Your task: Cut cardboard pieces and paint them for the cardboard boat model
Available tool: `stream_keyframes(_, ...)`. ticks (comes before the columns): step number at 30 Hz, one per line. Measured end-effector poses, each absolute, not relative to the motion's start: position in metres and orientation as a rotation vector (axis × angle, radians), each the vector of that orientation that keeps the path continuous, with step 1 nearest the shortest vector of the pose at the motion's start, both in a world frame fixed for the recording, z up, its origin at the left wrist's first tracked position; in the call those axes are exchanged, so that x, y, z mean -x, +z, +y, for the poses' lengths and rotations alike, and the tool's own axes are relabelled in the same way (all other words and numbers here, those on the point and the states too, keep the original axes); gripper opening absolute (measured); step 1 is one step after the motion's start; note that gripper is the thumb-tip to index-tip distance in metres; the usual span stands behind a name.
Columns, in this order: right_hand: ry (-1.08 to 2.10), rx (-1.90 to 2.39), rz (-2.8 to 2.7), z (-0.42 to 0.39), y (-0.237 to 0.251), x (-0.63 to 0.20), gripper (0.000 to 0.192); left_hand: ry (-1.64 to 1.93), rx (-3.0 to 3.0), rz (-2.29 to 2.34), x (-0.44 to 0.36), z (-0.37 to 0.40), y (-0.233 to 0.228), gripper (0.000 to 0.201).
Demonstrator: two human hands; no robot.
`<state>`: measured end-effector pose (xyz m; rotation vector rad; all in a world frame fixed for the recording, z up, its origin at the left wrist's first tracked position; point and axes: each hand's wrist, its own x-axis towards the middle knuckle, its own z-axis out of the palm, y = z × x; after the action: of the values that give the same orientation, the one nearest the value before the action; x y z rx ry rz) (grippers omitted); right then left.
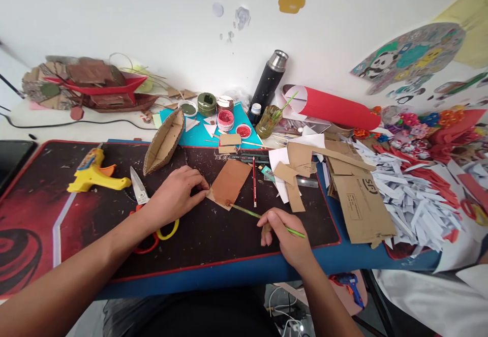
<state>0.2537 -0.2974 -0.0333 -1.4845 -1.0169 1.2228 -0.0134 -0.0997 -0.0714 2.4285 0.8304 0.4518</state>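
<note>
A rectangular piece of cardboard (231,180), mostly coated in brown paint, lies on the dark desk mat; bare tan shows along its lower left edge. My left hand (178,194) has thumb and fingers closed on its left corner. In my right hand (284,233) is a thin green paintbrush (246,210), its brown-loaded tip touching the card's lower end. Scissors (139,187) with red and yellow handles lie partly under my left wrist. A cardboard boat hull (164,141) sits just beyond that hand. Right of the card lies a red pencil (254,182).
Open paint jars (225,120) stand on a turquoise sheet (194,137) at the back. A yellow glue gun (95,172) lies left. A black thermos (269,80) leans near a brush jar (268,121). Cardboard scraps (292,174) and white paper strips (414,200) cover the right side.
</note>
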Motion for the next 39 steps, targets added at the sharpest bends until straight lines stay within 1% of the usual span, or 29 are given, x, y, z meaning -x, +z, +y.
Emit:
stream_keyframes(9, 1.272, 1.453, -1.017, -0.292, -0.033, -0.243, 0.056, 0.441, -2.426, 0.839, 0.014, -0.100, -0.072, 0.024)
stream_keyframes(17, 1.290, 1.479, -0.959, -0.301, -0.030, -0.257, 0.056, 0.457, -2.420, 0.843, 0.014, -0.101, -0.071, 0.022)
stream_keyframes(23, 1.311, 1.429, -1.002, -0.292, -0.036, -0.243, 0.055, 0.449, -2.420, 0.847, 0.015, -0.101, -0.071, 0.020)
stream_keyframes(31, 1.310, 1.463, -0.911, -0.303, -0.034, -0.257, 0.056, 0.443, -2.419, 0.835, 0.015, -0.101, -0.070, 0.022)
stream_keyframes(39, 1.300, 1.436, -0.910, -0.295, -0.033, -0.250, 0.056, 0.450, -2.419, 0.848, 0.014, -0.102, -0.069, 0.023)
